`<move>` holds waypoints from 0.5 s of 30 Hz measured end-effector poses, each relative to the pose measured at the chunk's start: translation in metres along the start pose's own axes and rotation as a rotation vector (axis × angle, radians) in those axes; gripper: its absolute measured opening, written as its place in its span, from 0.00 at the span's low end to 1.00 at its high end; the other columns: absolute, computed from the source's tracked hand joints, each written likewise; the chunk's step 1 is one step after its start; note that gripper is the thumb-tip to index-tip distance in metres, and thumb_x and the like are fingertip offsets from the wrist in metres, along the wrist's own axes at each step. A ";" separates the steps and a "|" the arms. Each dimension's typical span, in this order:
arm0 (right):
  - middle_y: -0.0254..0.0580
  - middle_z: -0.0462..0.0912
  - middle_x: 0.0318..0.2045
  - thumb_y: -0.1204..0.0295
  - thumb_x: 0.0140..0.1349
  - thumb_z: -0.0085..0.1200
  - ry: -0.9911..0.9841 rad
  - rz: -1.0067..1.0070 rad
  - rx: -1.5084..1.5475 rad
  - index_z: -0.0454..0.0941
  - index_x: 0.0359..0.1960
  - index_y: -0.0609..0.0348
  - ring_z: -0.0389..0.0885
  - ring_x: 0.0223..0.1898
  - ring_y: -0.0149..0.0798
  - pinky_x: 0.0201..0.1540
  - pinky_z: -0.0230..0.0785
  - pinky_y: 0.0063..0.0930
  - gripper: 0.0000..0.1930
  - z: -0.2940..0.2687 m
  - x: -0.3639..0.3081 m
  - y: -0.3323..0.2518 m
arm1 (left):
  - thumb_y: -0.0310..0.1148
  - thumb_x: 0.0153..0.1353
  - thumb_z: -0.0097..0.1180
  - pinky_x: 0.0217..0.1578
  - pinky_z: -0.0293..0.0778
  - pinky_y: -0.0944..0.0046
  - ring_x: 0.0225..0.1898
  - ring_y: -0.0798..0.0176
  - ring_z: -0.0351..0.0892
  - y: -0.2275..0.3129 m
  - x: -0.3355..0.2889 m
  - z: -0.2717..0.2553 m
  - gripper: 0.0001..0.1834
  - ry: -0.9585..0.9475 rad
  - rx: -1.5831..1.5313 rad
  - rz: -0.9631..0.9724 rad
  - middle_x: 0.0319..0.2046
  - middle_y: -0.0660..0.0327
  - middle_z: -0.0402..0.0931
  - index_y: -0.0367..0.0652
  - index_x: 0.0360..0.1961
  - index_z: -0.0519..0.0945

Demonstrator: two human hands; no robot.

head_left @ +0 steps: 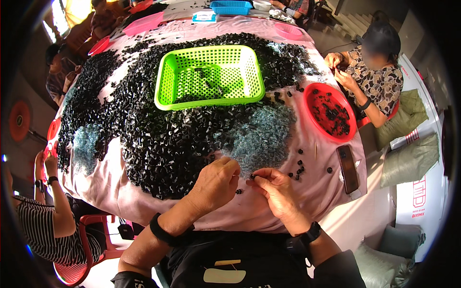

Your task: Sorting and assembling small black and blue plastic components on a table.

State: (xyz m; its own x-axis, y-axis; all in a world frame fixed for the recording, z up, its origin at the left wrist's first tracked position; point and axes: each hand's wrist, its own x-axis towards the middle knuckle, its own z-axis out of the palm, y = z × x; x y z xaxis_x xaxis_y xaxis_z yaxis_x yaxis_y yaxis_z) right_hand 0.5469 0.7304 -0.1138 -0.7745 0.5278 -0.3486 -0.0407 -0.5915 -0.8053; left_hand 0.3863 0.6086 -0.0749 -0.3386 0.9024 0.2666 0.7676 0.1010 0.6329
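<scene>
My right hand [276,192] pinches a small black plastic part [253,176] between thumb and fingertips, just above the pink cloth. Close beside it, my left hand [216,180] has its fingers curled together at the near edge of the heaps; what they hold, if anything, is hidden. Ahead of my hands lies a pile of tiny bluish-grey, shiny pieces [264,137], too fine to tell apart. A broad heap of small black plastic parts [163,153] spreads to its left and behind. Several loose round black pieces [300,170] lie right of my right hand.
A green basket [210,103] with a few black parts rests on the heap. At the right are a red basin [353,129] of black parts and a phone [348,170]. A co-worker [379,72] sits far right; others sit along the left. A blue basket [230,7] stands at the back.
</scene>
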 end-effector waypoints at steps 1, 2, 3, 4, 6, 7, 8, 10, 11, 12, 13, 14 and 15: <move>0.40 0.83 0.39 0.78 0.65 0.58 -0.001 -0.001 0.001 0.78 0.46 0.65 0.86 0.43 0.36 0.48 0.79 0.26 0.09 0.002 0.000 0.001 | 0.20 0.51 0.57 0.31 0.76 0.55 0.32 0.47 0.80 0.003 0.000 -0.002 0.05 0.000 0.001 0.000 0.29 0.54 0.77 0.38 0.30 0.76; 0.41 0.83 0.39 0.78 0.66 0.58 -0.015 -0.008 -0.023 0.78 0.45 0.65 0.86 0.42 0.36 0.48 0.79 0.26 0.08 0.003 0.000 0.001 | 0.19 0.53 0.57 0.30 0.76 0.56 0.30 0.47 0.80 0.005 0.001 -0.004 0.05 -0.008 -0.026 0.007 0.28 0.54 0.76 0.38 0.31 0.76; 0.41 0.83 0.38 0.78 0.66 0.57 -0.028 -0.015 -0.050 0.78 0.45 0.65 0.86 0.40 0.36 0.47 0.80 0.25 0.08 0.005 0.000 0.002 | 0.19 0.54 0.56 0.29 0.76 0.57 0.29 0.46 0.80 0.007 0.001 -0.006 0.05 -0.015 -0.055 0.014 0.27 0.53 0.76 0.37 0.32 0.75; 0.41 0.83 0.38 0.78 0.66 0.57 -0.027 -0.017 -0.050 0.78 0.45 0.65 0.86 0.40 0.36 0.47 0.80 0.25 0.08 0.006 0.000 0.002 | 0.19 0.54 0.56 0.29 0.76 0.57 0.29 0.46 0.80 0.009 0.001 -0.006 0.05 -0.015 -0.055 0.016 0.27 0.53 0.76 0.37 0.32 0.75; 0.42 0.84 0.38 0.78 0.66 0.58 -0.047 -0.010 -0.046 0.78 0.44 0.66 0.86 0.38 0.35 0.45 0.80 0.24 0.08 0.008 0.000 0.001 | 0.19 0.55 0.56 0.29 0.76 0.56 0.29 0.46 0.79 0.013 0.001 -0.006 0.04 0.000 -0.060 0.040 0.26 0.52 0.76 0.37 0.31 0.75; 0.42 0.84 0.38 0.78 0.66 0.58 -0.047 -0.011 -0.047 0.78 0.44 0.66 0.86 0.38 0.35 0.45 0.80 0.24 0.08 0.008 0.000 0.001 | 0.19 0.55 0.56 0.29 0.76 0.56 0.29 0.46 0.79 0.015 0.001 -0.006 0.04 0.000 -0.060 0.040 0.26 0.52 0.76 0.37 0.31 0.75; 0.42 0.84 0.37 0.78 0.66 0.58 -0.042 -0.005 -0.059 0.78 0.44 0.66 0.86 0.38 0.35 0.45 0.81 0.24 0.08 0.009 -0.001 -0.001 | 0.20 0.55 0.56 0.29 0.76 0.56 0.28 0.46 0.79 0.017 0.001 -0.005 0.04 0.013 -0.032 0.056 0.26 0.53 0.76 0.37 0.31 0.74; 0.42 0.84 0.37 0.79 0.66 0.58 -0.041 0.003 -0.072 0.79 0.44 0.66 0.87 0.38 0.35 0.44 0.81 0.24 0.07 0.011 -0.001 -0.002 | 0.20 0.55 0.56 0.29 0.76 0.55 0.28 0.45 0.79 0.017 0.001 -0.004 0.04 0.029 -0.002 0.068 0.26 0.53 0.75 0.37 0.31 0.74; 0.42 0.84 0.37 0.79 0.65 0.57 -0.043 0.003 -0.088 0.79 0.44 0.66 0.87 0.38 0.35 0.45 0.81 0.24 0.07 0.012 -0.001 -0.003 | 0.20 0.55 0.56 0.29 0.76 0.54 0.29 0.45 0.79 0.016 0.000 -0.004 0.04 0.021 0.041 0.093 0.26 0.53 0.75 0.37 0.31 0.74; 0.42 0.84 0.36 0.79 0.65 0.57 -0.044 0.002 -0.104 0.79 0.44 0.66 0.87 0.37 0.35 0.45 0.81 0.25 0.07 0.013 -0.001 -0.004 | 0.21 0.55 0.56 0.29 0.76 0.53 0.29 0.46 0.78 0.015 0.000 -0.003 0.04 0.014 0.083 0.119 0.26 0.53 0.75 0.37 0.30 0.74; 0.42 0.84 0.36 0.79 0.65 0.57 -0.047 0.003 -0.105 0.79 0.44 0.66 0.87 0.37 0.35 0.45 0.81 0.25 0.07 0.013 -0.001 -0.004 | 0.21 0.55 0.56 0.29 0.76 0.53 0.29 0.46 0.78 0.016 0.001 -0.003 0.04 0.016 0.083 0.118 0.26 0.53 0.75 0.37 0.30 0.74; 0.42 0.84 0.36 0.79 0.65 0.57 -0.047 -0.004 -0.097 0.79 0.44 0.66 0.87 0.37 0.35 0.45 0.81 0.25 0.07 0.012 0.000 -0.003 | 0.20 0.55 0.56 0.30 0.76 0.53 0.29 0.46 0.78 0.017 0.001 -0.004 0.04 0.022 0.096 0.130 0.25 0.53 0.75 0.37 0.30 0.73; 0.42 0.84 0.36 0.79 0.65 0.57 -0.046 -0.009 -0.088 0.79 0.43 0.66 0.87 0.37 0.35 0.45 0.82 0.25 0.07 0.011 0.000 -0.002 | 0.20 0.54 0.56 0.30 0.75 0.53 0.29 0.46 0.78 0.018 0.001 -0.004 0.04 0.027 0.108 0.142 0.25 0.53 0.75 0.37 0.30 0.73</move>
State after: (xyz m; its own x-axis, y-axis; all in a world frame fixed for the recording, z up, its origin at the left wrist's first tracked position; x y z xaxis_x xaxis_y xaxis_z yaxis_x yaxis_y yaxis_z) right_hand 0.5401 0.7248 -0.1065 -0.8027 0.5032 -0.3200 0.0061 -0.5297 -0.8482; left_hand 0.3973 0.6098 -0.0603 -0.2359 0.8994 0.3681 0.8625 0.0192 0.5057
